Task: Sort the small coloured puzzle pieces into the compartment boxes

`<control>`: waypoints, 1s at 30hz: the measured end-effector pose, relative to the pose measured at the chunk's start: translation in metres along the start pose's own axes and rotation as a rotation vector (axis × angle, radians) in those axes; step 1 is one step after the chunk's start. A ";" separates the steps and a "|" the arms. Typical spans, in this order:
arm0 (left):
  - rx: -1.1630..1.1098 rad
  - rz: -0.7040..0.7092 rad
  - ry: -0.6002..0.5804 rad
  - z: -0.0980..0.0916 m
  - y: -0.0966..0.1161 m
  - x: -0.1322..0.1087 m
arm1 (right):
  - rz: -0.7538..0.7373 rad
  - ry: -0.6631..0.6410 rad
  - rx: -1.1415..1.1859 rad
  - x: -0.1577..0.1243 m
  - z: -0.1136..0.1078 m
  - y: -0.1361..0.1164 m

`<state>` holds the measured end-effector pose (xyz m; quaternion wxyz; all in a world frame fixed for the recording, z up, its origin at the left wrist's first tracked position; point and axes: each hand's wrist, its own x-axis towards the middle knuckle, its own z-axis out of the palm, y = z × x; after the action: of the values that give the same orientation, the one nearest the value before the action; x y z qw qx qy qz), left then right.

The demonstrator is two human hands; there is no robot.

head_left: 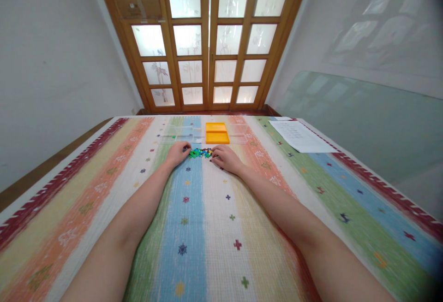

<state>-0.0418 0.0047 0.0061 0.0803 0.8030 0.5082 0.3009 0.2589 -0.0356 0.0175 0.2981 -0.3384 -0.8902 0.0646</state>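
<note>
A small heap of colourful pieces [200,153], mostly green and blue with some yellow and dark ones, lies on the striped tablecloth. At its left edge is my left hand [178,153], fingers curled together at the tips. My right hand [225,156] rests at the heap's right edge with its fingers bent and drawn together. Whatever either hand pinches is too small to make out. Just beyond the heap stands an open orange box [217,138], which has two shallow halves.
Clear plastic trays flank the box, the left tray [176,134] with a small green piece in it, the right tray [238,134] hard to see. Printed paper [299,137] lies at the far right. Behind the table are wood-framed glass doors [209,39].
</note>
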 end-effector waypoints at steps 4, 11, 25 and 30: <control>-0.008 -0.019 0.004 -0.003 0.004 -0.002 | 0.095 0.065 0.007 0.000 -0.003 0.001; -0.019 -0.052 -0.002 -0.005 0.009 -0.003 | 0.184 0.085 -0.006 0.000 -0.005 0.000; -0.054 -0.042 0.023 -0.003 0.007 -0.002 | -0.036 0.033 -0.042 0.000 0.005 0.008; -0.071 -0.043 0.043 -0.002 0.005 -0.002 | 0.103 0.122 -0.063 -0.001 0.003 0.013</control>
<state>-0.0400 0.0002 0.0091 0.1041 0.7817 0.5160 0.3343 0.2652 -0.0260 0.0102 0.3373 -0.3962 -0.8534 0.0308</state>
